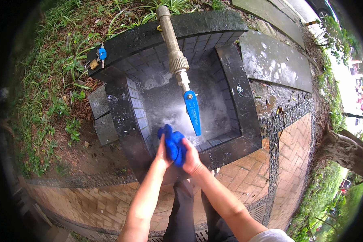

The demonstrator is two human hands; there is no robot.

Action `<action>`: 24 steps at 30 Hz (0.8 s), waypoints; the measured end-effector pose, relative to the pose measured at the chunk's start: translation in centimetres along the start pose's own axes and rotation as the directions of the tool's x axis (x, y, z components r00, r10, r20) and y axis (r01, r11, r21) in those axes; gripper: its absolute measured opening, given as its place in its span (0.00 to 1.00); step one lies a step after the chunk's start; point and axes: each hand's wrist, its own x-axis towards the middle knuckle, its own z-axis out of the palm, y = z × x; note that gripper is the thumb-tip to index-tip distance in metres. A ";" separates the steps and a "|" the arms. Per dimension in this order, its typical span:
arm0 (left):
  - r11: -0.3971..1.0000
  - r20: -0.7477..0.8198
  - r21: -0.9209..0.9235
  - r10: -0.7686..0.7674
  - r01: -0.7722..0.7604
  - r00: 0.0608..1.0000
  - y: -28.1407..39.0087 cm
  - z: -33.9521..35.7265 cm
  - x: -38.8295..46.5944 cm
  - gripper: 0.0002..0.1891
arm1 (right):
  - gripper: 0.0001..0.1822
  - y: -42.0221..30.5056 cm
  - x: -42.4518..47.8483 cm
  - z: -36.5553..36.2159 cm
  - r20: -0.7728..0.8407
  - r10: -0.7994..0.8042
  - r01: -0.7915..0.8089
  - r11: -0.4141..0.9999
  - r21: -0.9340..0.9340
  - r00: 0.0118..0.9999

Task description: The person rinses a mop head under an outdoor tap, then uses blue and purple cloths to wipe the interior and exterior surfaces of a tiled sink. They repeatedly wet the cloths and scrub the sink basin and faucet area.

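A wet-looking blue cloth is bunched between both my hands over the near side of a tiled outdoor basin. My left hand grips its left side and my right hand its right side. Just beyond the cloth, a metal pipe reaches over the basin and ends in a ball valve with a blue lever handle. White spray and foamy water show beneath the valve, inside the basin. The valve's outlet is hidden under the lever.
Keys with a blue head and a brass padlock lie on the basin's far left ledge. Stone slabs adjoin the basin's right side. Plants grow at left; brick paving lies around my legs.
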 end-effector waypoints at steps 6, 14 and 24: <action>0.985 0.027 0.066 0.155 -0.157 0.988 0.4 1.8 -0.4 0.16 | 0.15 1.4 -5.5 5.9 0.425 -0.435 0.339 -0.262 -0.903 0.794; 0.994 -0.063 -0.110 0.015 -0.022 0.998 -1.0 1.6 1.2 0.13 | 0.12 0.7 -0.2 3.5 0.271 -0.666 -0.001 -0.377 -0.926 0.695; 0.772 -0.233 0.636 0.199 -0.005 0.952 0.8 6.7 -2.2 0.17 | 0.15 -3.3 5.4 -6.4 -0.255 -0.704 0.088 0.411 -0.907 0.663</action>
